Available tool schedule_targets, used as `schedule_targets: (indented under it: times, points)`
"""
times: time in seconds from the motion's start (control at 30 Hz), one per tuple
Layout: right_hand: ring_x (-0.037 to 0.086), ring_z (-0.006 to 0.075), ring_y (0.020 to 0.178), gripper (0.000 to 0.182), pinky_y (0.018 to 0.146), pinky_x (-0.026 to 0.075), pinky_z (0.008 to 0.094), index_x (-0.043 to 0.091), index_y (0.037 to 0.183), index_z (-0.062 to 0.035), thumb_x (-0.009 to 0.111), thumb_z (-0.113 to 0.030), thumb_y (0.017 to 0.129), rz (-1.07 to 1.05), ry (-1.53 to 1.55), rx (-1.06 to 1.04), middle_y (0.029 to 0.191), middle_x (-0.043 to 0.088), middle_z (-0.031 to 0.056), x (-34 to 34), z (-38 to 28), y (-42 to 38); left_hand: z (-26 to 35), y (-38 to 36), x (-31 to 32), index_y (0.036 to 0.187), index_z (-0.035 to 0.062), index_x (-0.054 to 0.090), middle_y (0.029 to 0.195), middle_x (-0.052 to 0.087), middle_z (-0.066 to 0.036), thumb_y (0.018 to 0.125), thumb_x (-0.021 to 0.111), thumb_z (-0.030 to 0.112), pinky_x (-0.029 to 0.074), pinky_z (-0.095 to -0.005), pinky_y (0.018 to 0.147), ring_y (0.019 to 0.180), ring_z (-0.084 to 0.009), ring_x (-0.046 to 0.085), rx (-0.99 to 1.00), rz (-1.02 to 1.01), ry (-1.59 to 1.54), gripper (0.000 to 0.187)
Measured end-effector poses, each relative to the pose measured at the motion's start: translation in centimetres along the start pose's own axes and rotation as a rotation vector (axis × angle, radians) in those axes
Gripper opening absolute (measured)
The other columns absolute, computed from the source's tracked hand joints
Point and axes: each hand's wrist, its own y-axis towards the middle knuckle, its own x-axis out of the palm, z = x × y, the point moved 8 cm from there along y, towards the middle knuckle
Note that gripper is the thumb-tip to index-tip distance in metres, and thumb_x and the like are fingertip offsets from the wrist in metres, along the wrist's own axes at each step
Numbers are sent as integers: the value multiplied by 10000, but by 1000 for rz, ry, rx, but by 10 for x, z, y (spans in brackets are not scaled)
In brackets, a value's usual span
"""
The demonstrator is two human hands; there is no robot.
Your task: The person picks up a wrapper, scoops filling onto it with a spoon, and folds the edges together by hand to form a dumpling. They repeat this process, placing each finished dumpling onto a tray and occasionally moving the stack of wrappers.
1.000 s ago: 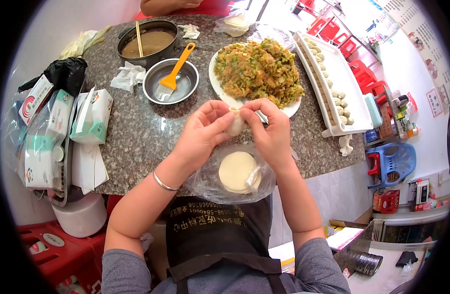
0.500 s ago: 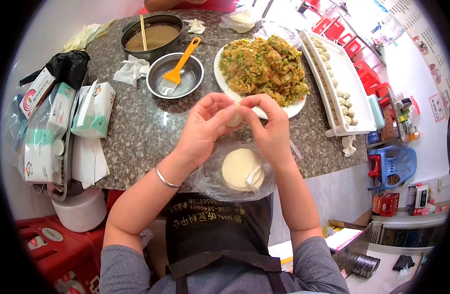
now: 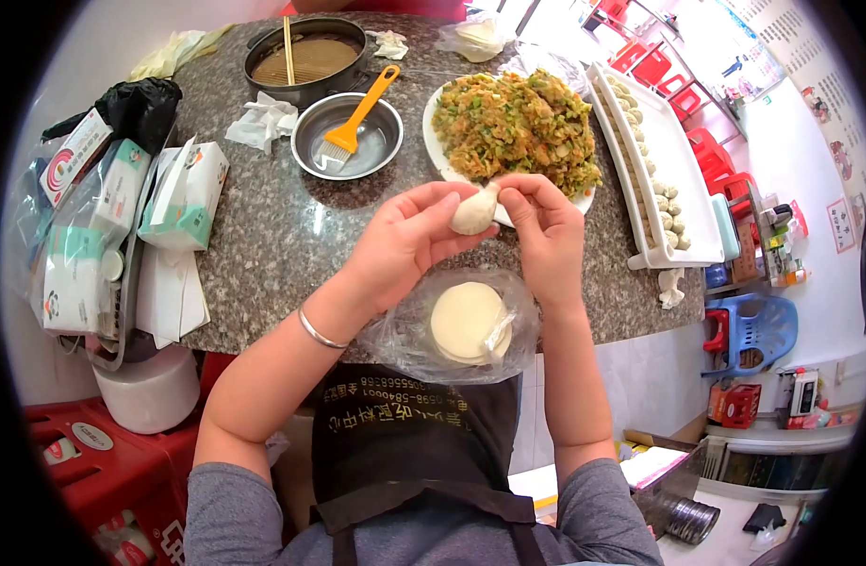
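Observation:
A small pleated dumpling (image 3: 473, 215) is held up over the near part of the table. My left hand (image 3: 406, 236) cups its round body between thumb and fingers. At its twisted tip, my right hand (image 3: 546, 222) pinches the dough with thumb and fingertips. Below both hands lies a stack of round dough wrappers (image 3: 468, 319) on a clear plastic bag (image 3: 395, 330). Just beyond the hands, a heap of chopped vegetable filling (image 3: 518, 127) covers most of a white plate (image 3: 437, 151).
A white tray (image 3: 701, 222) with rows of dumplings stands at the right. Further left are a metal bowl (image 3: 390, 156) with an orange brush (image 3: 357, 118), a dark pan (image 3: 305, 94) with chopsticks (image 3: 288, 52), and tissue boxes (image 3: 192, 203). The speckled stone table (image 3: 263, 274) ends near my apron.
My hands have turned and drawn slightly apart, so the dumpling shows more fully, its tip now pointing up and right. My view has shifted slightly.

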Motion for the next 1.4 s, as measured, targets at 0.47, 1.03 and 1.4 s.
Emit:
schedule_targets:
  times: [0.47,1.03,1.4]
  points:
    - [593,144,984,389,906,466,308,641,1104,5,793,-127,771,-252,-170,-138,1030,647,64,2,-19,7,-5,-2,0,1328,-14,460,1176,620,-127,997,553,274,567,-304,845,1019,-234,666,-116,9,-44,448]
    - [653,147,939,376,858,508,276,619,1199,-24,715,-136,853,238,-511,18,1021,684,106,-214,-40,79,11,-10,18,1111,-6,670,995,689,-98,817,753,133,532,-284,776,864,-179,657,104,-71,975,336]
    - [679,204,692,397,698,517,336,751,874,-68,704,-456,808,483,-959,382,764,717,85,-339,57,109,16,-14,38,821,1,715,856,699,-75,722,805,88,508,-282,685,743,-164,649,180,-296,1120,160]
